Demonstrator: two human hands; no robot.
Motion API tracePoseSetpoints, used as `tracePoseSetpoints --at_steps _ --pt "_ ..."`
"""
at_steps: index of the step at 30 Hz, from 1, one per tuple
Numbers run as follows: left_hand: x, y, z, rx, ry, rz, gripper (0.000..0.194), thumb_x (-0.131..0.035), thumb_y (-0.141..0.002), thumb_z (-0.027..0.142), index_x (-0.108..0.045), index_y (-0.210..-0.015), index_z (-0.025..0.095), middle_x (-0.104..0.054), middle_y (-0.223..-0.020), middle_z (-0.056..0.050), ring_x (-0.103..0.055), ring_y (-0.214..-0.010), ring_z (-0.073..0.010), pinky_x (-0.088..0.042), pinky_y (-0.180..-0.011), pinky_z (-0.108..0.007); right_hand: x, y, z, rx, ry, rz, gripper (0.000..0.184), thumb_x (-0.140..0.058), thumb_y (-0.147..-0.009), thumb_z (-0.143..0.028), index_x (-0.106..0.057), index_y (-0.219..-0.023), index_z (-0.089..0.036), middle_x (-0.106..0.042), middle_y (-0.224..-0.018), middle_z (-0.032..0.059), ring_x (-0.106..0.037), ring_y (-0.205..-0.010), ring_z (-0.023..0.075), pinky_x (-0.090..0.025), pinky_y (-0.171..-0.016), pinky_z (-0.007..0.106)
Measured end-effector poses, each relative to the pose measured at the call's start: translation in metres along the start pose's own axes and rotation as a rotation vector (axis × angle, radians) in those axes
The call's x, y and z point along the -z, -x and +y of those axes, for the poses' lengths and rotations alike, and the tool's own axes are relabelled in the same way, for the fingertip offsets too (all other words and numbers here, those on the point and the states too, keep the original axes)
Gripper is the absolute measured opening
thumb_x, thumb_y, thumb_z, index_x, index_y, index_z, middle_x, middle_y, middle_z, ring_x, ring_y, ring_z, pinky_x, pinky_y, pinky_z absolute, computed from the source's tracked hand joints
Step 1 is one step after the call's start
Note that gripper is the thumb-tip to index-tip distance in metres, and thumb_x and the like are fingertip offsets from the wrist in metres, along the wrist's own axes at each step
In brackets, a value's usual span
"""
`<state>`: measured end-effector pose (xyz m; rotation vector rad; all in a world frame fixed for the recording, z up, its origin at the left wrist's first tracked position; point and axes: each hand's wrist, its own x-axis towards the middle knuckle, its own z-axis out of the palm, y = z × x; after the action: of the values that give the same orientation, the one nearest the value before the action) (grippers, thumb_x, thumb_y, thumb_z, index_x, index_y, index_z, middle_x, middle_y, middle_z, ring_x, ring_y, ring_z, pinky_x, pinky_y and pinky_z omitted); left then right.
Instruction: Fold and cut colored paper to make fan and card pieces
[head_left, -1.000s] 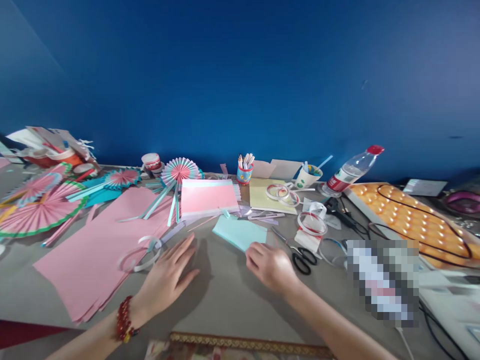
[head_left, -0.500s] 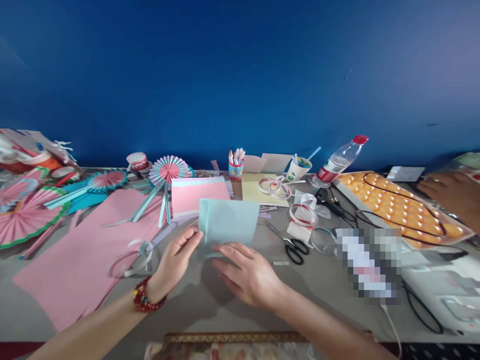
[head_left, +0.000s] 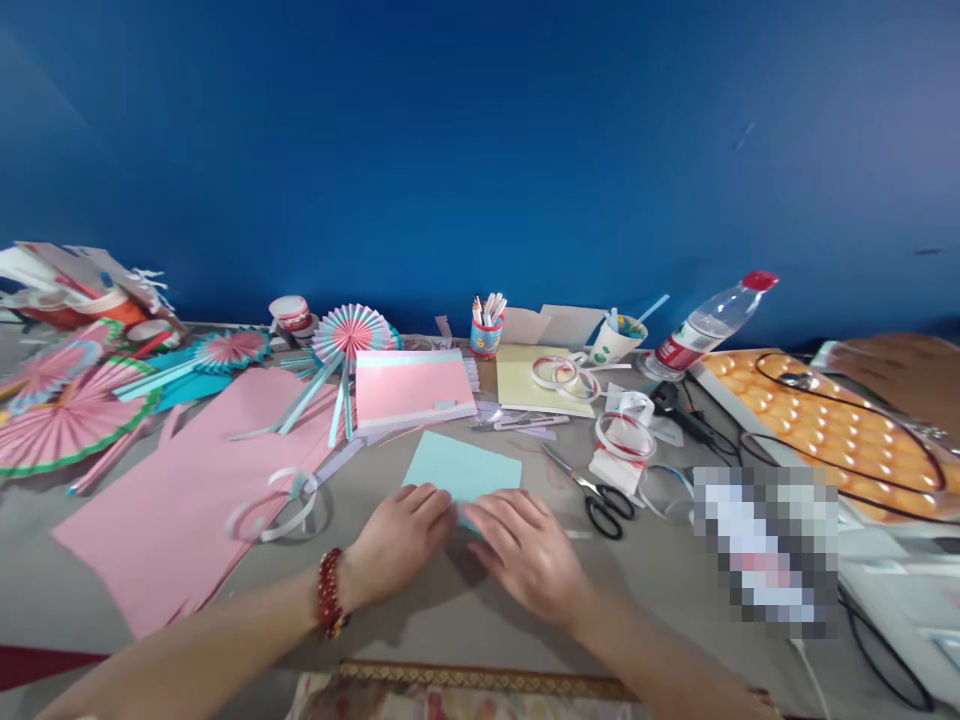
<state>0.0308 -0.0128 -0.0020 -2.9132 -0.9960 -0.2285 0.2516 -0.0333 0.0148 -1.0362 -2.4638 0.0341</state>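
Observation:
A light blue sheet of paper (head_left: 466, 467) lies flat on the grey table (head_left: 450, 600) in front of me. My left hand (head_left: 397, 540), with a red bead bracelet on its wrist, rests with curled fingers on the sheet's near left edge. My right hand (head_left: 529, 550) presses down on the sheet's near right edge, fingers stretched forward. The two hands almost touch over the paper's near edge, which they hide.
Large pink sheets (head_left: 187, 480) lie at left, with pleated paper fans (head_left: 67, 420) beyond. Black scissors (head_left: 600, 495), tape rolls (head_left: 622, 435), a pink pad (head_left: 412, 388), a pencil cup (head_left: 486, 335), a water bottle (head_left: 709, 325) and an orange bubble tray (head_left: 810, 420) stand around. Another person's arm (head_left: 892, 365) is at far right.
The blue sheet was picked up from the table, held upright in both hands, and now lies flat nearer to me with both hands pressing its near edge.

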Motion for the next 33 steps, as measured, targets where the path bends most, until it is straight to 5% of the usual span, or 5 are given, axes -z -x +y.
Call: tracePoseSetpoints --at_steps 3,6,12,20,33 --pt "0.002 0.0 -0.001 0.022 0.08 0.009 0.016 -0.044 -0.098 0.018 -0.058 -0.106 0.018 -0.06 -0.096 -0.007 -0.055 -0.086 -0.0216 -0.046 -0.073 -0.035 -0.011 0.001 0.009 -0.085 -0.09 -0.086 0.015 -0.048 -0.097 -0.023 -0.062 -0.096 -0.019 -0.067 -0.089 0.0074 -0.058 -0.086 0.0199 -0.044 -0.078 0.033" --pt "0.01 0.002 -0.008 0.102 0.219 0.004 0.019 -0.041 -0.1 0.02 -0.058 -0.093 0.018 -0.059 -0.091 -0.005 -0.056 -0.084 -0.0199 -0.044 -0.073 -0.032 -0.014 0.003 0.016 -0.111 -0.155 -0.134 0.023 -0.044 -0.099 -0.023 -0.059 -0.081 -0.019 -0.062 -0.078 0.0042 -0.055 -0.076 0.0174 -0.041 -0.07 0.028" --pt "0.017 0.008 -0.027 0.232 0.426 -0.02 0.02 -0.05 -0.098 0.025 -0.059 -0.081 0.019 -0.06 -0.082 -0.002 -0.058 -0.078 -0.0168 -0.041 -0.071 -0.027 -0.009 0.004 0.03 -0.202 -0.246 -0.194 0.017 -0.046 -0.098 -0.022 -0.06 -0.088 -0.02 -0.064 -0.084 0.0034 -0.058 -0.082 0.0175 -0.041 -0.072 0.026" --pt "0.011 0.004 -0.035 0.255 0.609 -0.032 0.02 -0.05 -0.098 0.028 -0.063 -0.085 0.02 -0.067 -0.08 0.0 -0.061 -0.075 -0.0157 -0.04 -0.07 -0.025 -0.007 -0.021 0.018 -0.217 -0.155 -0.378 0.014 -0.049 -0.097 -0.025 -0.062 -0.093 -0.02 -0.066 -0.089 0.0032 -0.06 -0.085 0.0173 -0.04 -0.071 0.026" --pt "0.012 0.009 -0.054 0.239 0.547 -0.017 0.019 -0.053 -0.097 0.03 -0.065 -0.086 0.019 -0.069 -0.081 -0.001 -0.063 -0.079 -0.017 -0.038 -0.076 -0.029 -0.013 -0.025 0.029 -0.258 -0.212 -0.399 0.013 -0.046 -0.098 -0.025 -0.059 -0.095 -0.022 -0.068 -0.093 0.0019 -0.061 -0.085 0.0172 -0.039 -0.072 0.026"
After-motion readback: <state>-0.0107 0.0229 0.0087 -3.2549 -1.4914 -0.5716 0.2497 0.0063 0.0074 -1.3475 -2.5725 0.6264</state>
